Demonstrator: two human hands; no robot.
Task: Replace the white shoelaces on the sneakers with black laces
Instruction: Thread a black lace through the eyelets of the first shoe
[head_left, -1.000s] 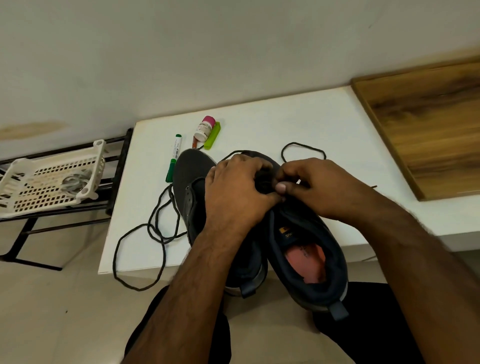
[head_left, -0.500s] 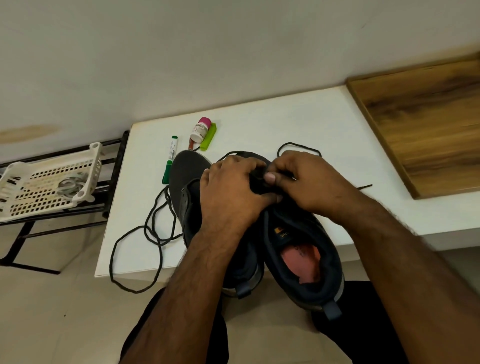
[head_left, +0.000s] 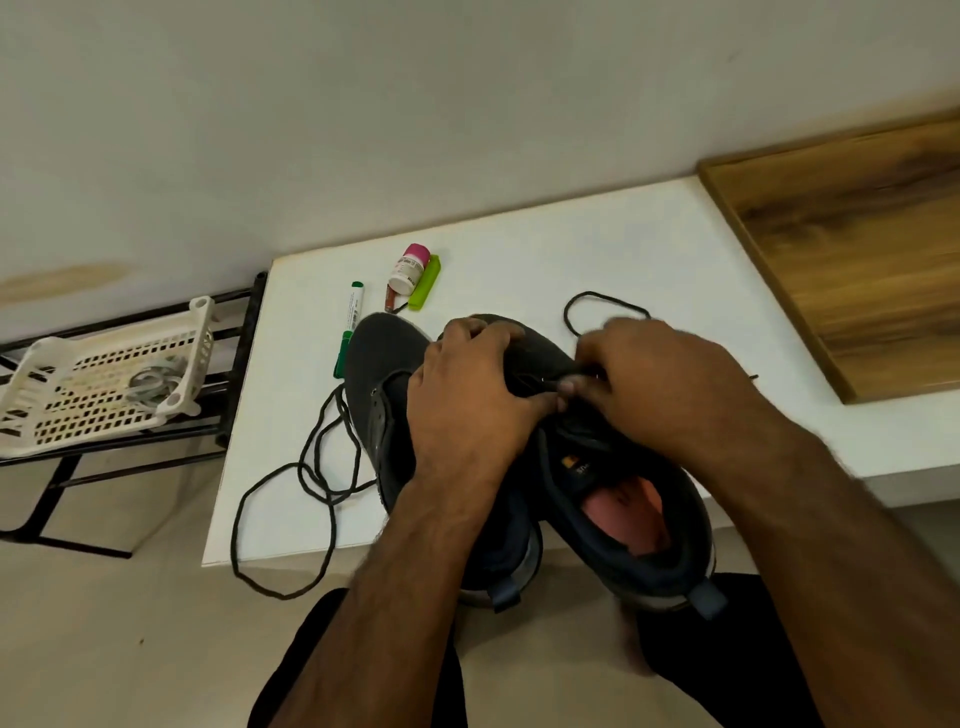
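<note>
Left hand gripping right sneaker (toe end), right hand pinching black lace beside it, left sneaker lying left of both grips

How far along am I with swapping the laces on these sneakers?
Done: no white laces show on either shoe. In hand: your left hand steadies the right sneaker while your right hand pinches a black lace at its eyelets. Left: the left sneaker looks unlaced, and a loose black lace lies beside it on the table.
</note>
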